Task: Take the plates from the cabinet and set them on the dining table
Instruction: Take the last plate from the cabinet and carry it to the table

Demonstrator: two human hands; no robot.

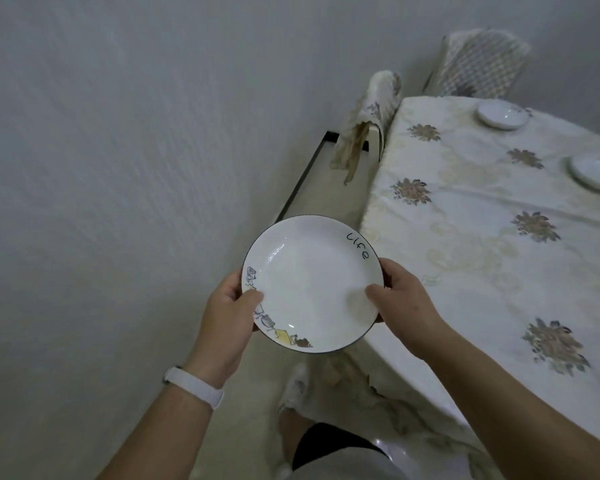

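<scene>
A white plate [310,282] with a dark rim, the word "Life" and small drawings is held in the air just left of the dining table [482,258]. My left hand [227,318] grips its left edge, thumb on top. My right hand [404,303] grips its right edge, thumb lying inside the plate. Two more white plates rest on the flowered tablecloth: one at the far end [502,114] and one at the right edge of the view [598,173], partly cut off. No cabinet shows.
A white wall [118,150] fills the left side. Two cloth-covered chairs stand at the table's far side, one near the wall [368,123] and one behind it [478,60]. Another covered chair [312,393] is below the plate.
</scene>
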